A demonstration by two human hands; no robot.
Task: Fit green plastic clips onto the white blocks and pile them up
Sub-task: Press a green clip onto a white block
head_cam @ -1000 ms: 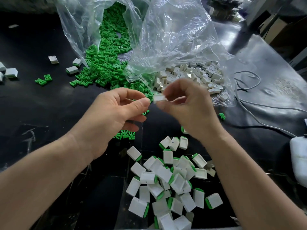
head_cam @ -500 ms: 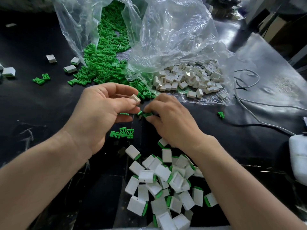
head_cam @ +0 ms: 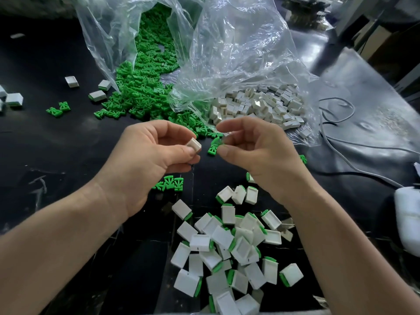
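My left hand [head_cam: 150,160] pinches a small white block [head_cam: 193,144] between thumb and fingers, above the black table. Just to its right, my right hand [head_cam: 256,153] pinches a green plastic clip [head_cam: 214,147] at its fingertips, a short gap from the block. Below both hands lies a pile of white blocks with green clips fitted [head_cam: 231,248]. Loose green clips [head_cam: 145,87] spill from a clear plastic bag [head_cam: 106,37]. Bare white blocks [head_cam: 256,105] lie in a second clear bag [head_cam: 238,46] beside it.
A few loose green clips [head_cam: 169,183] lie under my left hand, two more [head_cam: 58,109] at far left. Stray white blocks [head_cam: 97,95] dot the table's left side. Grey and black cables [head_cam: 341,142] run along the right, near a white object [head_cam: 409,219].
My right hand rose from the table with a green clip and now holds it level with the block in my left hand. The left hand lifted slightly.
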